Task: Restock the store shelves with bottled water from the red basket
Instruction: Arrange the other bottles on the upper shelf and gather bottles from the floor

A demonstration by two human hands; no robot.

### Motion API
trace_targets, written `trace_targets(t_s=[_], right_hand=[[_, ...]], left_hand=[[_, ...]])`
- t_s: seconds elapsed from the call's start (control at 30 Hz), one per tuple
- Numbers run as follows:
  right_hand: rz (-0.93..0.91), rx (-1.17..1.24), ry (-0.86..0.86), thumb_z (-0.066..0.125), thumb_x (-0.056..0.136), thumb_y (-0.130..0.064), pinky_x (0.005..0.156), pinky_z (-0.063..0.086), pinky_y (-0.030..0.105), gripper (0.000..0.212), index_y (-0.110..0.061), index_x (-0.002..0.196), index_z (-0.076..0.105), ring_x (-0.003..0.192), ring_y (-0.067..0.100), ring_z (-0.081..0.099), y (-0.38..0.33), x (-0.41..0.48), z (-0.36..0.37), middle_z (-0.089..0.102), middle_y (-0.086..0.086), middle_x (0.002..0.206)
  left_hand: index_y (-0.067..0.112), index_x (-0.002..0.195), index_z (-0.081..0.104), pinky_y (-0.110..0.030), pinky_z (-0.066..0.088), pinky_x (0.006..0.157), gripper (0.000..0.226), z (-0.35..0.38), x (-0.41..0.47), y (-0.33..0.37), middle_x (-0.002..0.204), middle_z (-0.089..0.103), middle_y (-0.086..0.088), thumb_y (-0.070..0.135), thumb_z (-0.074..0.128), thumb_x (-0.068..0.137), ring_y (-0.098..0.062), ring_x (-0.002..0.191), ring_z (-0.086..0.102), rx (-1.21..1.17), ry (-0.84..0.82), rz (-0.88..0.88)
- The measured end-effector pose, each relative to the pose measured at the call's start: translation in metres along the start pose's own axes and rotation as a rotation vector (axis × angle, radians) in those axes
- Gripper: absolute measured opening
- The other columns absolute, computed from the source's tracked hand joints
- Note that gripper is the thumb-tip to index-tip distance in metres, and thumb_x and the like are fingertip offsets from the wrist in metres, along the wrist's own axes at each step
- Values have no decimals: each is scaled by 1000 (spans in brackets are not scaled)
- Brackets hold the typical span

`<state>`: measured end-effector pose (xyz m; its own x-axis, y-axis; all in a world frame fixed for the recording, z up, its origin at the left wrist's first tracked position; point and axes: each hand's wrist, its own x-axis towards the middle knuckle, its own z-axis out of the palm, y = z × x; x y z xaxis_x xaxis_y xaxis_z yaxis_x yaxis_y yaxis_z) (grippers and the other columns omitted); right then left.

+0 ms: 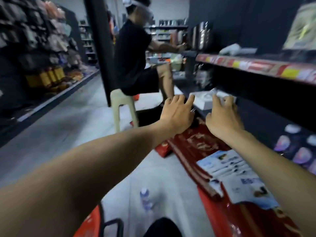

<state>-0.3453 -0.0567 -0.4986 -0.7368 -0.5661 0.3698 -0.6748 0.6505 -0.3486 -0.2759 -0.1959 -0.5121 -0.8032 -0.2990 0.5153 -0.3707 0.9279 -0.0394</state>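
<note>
At the far left a rack of hanging goods point(42, 40) lines the aisle, across a grey floor point(68, 117). Low at the bottom edge sits the red basket point(89, 223), with only a corner and its black handle in view — what it holds cannot be seen. Just right of it one bottle point(145, 199) of water is on the floor, apart from both hands. Further back another person point(133, 57) sits on a pale stool point(119, 106), reaching toward the shelving.

The left hand point(177, 113) stretches forward, its grip apart and fingers spread, with a fingertip at the corner of a white box point(203, 101) on the lower shelf point(256, 120). The right hand point(224, 115) is at the same box with fingers curled. Whether its grip is clamped on anything cannot be told through the blur.

Neither hand carries water, so I judge this a shelf-tidying step, with most of the restocking left to do. At the far right, rounded bottle tops point(302, 156) stand on that shelf — probably stock in place. Printed sheets point(239, 177) lie along its red front edge, and an upper shelf point(256, 65) carries a red-and-yellow price strip.
</note>
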Motion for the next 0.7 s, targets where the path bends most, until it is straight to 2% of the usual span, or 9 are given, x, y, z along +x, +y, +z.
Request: trace_targets(t_s=[0.07, 0.23, 0.37, 0.5, 0.57, 0.7], right_hand=[[-26, 35, -83, 50, 95, -19, 95, 42, 49, 58, -17, 148, 26, 127, 42, 35, -15, -22, 40, 25, 18, 143], [-129, 53, -293, 57, 88, -15, 98, 43, 45, 61, -12, 144, 33, 117, 47, 48, -40, -70, 147, 31, 22, 135], [-142, 81, -427, 55, 91, -14, 95, 44, 43, 61, -11, 146, 31, 118, 46, 45, -52, -88, 228, 30, 22, 136], [-101, 75, -585, 53, 93, -18, 96, 44, 43, 65, -16, 151, 23, 126, 42, 42, -50, -102, 313, 24, 20, 146], [-48, 84, -661, 54, 93, -21, 97, 45, 44, 67, -17, 152, 21, 126, 40, 43, -44, -109, 356, 23, 18, 147], [88, 154, -803, 60, 91, -24, 96, 45, 42, 75, -18, 152, 18, 125, 40, 45, -28, -120, 430, 26, 18, 145]], left_hand=[[18, 145, 32, -47, 36, 98, 61, 16, -45, -27, 129, 52, -12, 40, 47, 90, -35, 122, 46, 31, -58, -76], [19, 138, 37, -45, 37, 94, 54, 66, -145, -99, 127, 53, -14, 40, 46, 90, -36, 119, 47, 74, -231, -299], [14, 134, 38, -45, 38, 89, 48, 114, -201, -147, 124, 49, -17, 39, 43, 93, -37, 115, 45, 41, -357, -495], [11, 132, 38, -41, 35, 82, 45, 184, -233, -175, 122, 47, -16, 32, 45, 93, -36, 114, 44, -69, -474, -656], [9, 131, 40, -42, 38, 87, 45, 224, -244, -183, 123, 46, -17, 27, 48, 91, -38, 116, 43, -156, -567, -745], [12, 132, 44, -42, 43, 95, 51, 284, -259, -213, 127, 49, -17, 24, 54, 83, -37, 117, 46, -138, -825, -813]])
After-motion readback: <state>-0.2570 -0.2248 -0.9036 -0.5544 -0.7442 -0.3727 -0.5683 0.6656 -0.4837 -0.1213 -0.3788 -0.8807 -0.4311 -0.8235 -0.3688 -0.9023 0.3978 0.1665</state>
